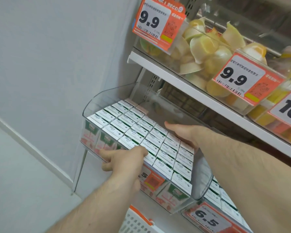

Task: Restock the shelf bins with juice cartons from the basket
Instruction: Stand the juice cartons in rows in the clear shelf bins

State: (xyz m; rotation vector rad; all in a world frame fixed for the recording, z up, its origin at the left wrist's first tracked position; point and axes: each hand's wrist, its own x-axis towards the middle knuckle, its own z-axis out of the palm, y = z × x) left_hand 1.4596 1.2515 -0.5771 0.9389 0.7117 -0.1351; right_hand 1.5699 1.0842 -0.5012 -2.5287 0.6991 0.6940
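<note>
A clear plastic shelf bin (91, 106) holds several rows of small white-topped juice cartons (134, 128) with pink and green fronts. My left hand (123, 162) lies at the bin's front edge, fingers bent over the front wall and touching the cartons there. My right hand (183, 133) rests flat on the carton tops at the back right of the bin, fingers straight. A white basket with an orange rim (138, 221) shows at the bottom edge, below my left forearm. Its contents are hidden.
Above the bin, a white shelf (175, 81) carries clear boxes of cut yellow fruit (208, 47) with orange 9.9 price tags (158, 21). A second bin of cartons (225, 200) with a 6.5 tag (207, 217) sits lower right. A pale wall (49, 64) stands to the left.
</note>
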